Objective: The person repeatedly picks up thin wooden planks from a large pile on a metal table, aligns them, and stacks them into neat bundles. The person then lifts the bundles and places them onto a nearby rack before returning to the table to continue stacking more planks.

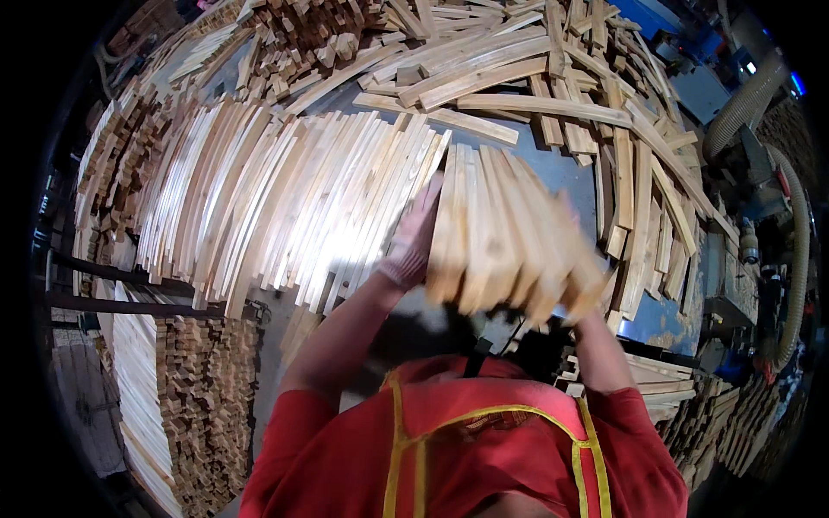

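Observation:
Between my two hands is a bundle of pale wooden strips, standing side by side, with their near ends toward me and slightly blurred. My left hand, in a light glove, lies along the bundle's left side with its fingers pointing away from me. My right hand presses the opposite side; it is smeared by motion and mostly hidden behind the wood. Just left of my left hand, a long row of similar wooden strips lies packed together on the table.
Loose wooden pieces lie in a jumbled heap across the far and right parts of the blue-grey metal table. A stack of strips stands at lower left. Ribbed hoses and machinery are along the right.

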`<action>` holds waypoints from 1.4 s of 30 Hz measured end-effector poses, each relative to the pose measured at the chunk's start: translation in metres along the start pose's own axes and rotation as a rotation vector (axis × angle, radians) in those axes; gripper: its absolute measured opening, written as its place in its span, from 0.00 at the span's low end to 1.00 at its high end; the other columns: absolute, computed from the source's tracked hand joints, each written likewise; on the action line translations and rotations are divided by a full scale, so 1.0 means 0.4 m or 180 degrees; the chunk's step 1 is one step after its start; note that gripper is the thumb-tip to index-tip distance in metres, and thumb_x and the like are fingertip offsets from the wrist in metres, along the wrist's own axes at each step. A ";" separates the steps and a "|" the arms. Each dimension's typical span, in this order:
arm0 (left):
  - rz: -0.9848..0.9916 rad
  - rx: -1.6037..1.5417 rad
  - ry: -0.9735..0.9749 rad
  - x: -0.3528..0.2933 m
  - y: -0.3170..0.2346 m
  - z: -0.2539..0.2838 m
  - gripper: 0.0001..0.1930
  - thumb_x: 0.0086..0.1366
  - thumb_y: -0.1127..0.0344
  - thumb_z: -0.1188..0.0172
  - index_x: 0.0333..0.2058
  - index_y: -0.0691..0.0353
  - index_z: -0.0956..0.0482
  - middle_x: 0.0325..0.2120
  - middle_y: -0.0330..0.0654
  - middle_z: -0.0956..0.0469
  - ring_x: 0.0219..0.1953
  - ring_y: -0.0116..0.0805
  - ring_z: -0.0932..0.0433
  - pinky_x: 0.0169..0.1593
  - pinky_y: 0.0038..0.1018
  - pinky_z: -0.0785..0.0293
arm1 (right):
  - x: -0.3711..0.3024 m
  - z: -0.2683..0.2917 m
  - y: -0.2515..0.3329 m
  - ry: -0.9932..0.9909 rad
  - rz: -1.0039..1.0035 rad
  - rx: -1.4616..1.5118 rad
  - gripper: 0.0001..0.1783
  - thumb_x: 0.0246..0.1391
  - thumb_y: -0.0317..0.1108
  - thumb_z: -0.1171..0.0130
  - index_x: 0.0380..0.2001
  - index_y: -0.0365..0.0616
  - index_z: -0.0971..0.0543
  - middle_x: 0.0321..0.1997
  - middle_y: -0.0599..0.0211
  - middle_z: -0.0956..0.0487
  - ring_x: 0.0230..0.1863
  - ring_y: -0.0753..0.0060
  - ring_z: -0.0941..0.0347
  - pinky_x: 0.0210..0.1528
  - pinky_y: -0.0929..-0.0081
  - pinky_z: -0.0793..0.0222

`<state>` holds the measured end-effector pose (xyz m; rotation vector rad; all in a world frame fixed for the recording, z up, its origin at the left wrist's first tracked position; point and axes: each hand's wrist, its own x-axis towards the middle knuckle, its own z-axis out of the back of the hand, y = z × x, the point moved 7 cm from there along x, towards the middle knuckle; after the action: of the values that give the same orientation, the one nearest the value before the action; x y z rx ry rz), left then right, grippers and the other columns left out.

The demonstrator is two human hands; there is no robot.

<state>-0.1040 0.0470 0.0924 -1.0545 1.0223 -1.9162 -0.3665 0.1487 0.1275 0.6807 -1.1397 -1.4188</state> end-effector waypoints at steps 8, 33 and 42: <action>0.0120 0.3871 0.2117 -0.145 0.135 0.050 0.28 0.68 0.68 0.46 0.67 0.61 0.30 0.58 0.44 0.25 0.59 0.43 0.24 0.60 0.39 0.27 | -0.117 -0.283 -0.277 0.1536 -0.0324 -0.2986 0.36 0.61 0.36 0.39 0.70 0.36 0.34 0.71 0.47 0.28 0.74 0.43 0.35 0.73 0.55 0.33; 0.4380 -0.1935 -0.0678 -0.780 0.156 0.258 0.18 0.73 0.46 0.34 0.48 0.53 0.18 0.44 0.32 0.21 0.51 0.30 0.24 0.57 0.38 0.25 | 0.096 -0.093 -0.393 0.0460 -0.1907 0.1116 0.42 0.65 0.39 0.33 0.76 0.37 0.38 0.69 0.50 0.24 0.66 0.57 0.27 0.70 0.65 0.32; 0.2557 -0.2840 -0.1195 -0.354 0.292 0.243 0.45 0.63 0.67 0.26 0.75 0.54 0.40 0.48 0.43 0.21 0.42 0.39 0.18 0.47 0.37 0.18 | 0.172 -0.025 -0.481 0.1360 -0.2441 -0.0891 0.42 0.63 0.50 0.29 0.69 0.31 0.29 0.65 0.52 0.20 0.62 0.57 0.23 0.67 0.64 0.30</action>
<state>0.0648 0.0881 -0.0217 -1.1298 1.7691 -0.5635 -0.4479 0.0596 -0.0378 1.2185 -0.3234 -1.8906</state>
